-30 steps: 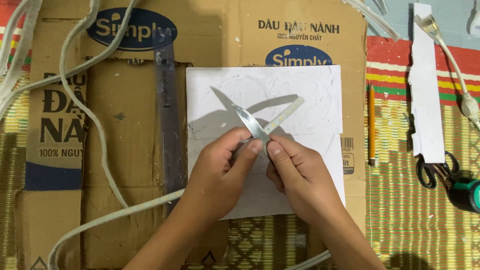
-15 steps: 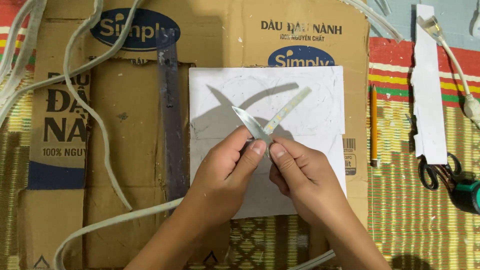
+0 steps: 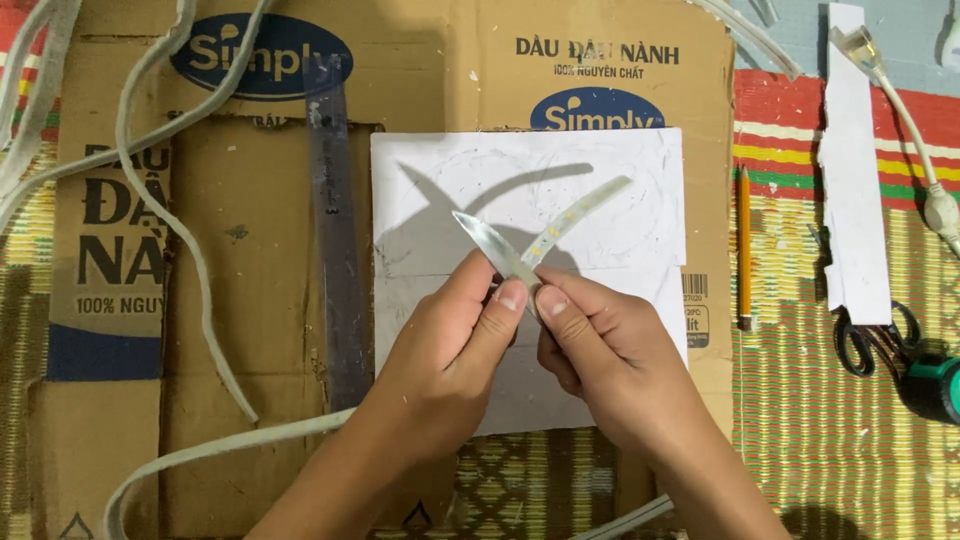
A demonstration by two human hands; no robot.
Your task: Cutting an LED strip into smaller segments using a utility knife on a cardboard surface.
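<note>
My left hand (image 3: 455,335) and my right hand (image 3: 600,345) meet over a white sheet (image 3: 600,170) that lies on flattened brown cardboard (image 3: 250,250). Both pinch a short piece of flexible light strip. From my fingertips two thin layers fork apart: a clear pointed layer (image 3: 490,245) reaches up and left, held by my left thumb and fingers, and a pale strip with small yellow spots (image 3: 580,215) reaches up and right, held by my right hand. Their shadows fall on the sheet.
A metal ruler (image 3: 335,250) lies upright left of the sheet. Long pale strip cable (image 3: 170,210) loops over the cardboard's left side. On the woven mat at right lie a pencil (image 3: 744,250), a white foam strip (image 3: 855,170), a corded plug (image 3: 935,205), black scissors (image 3: 875,340) and a green roll (image 3: 935,385).
The hands have stayed in place. The two layers of the strip stand slightly further apart at the fork than one second ago.
</note>
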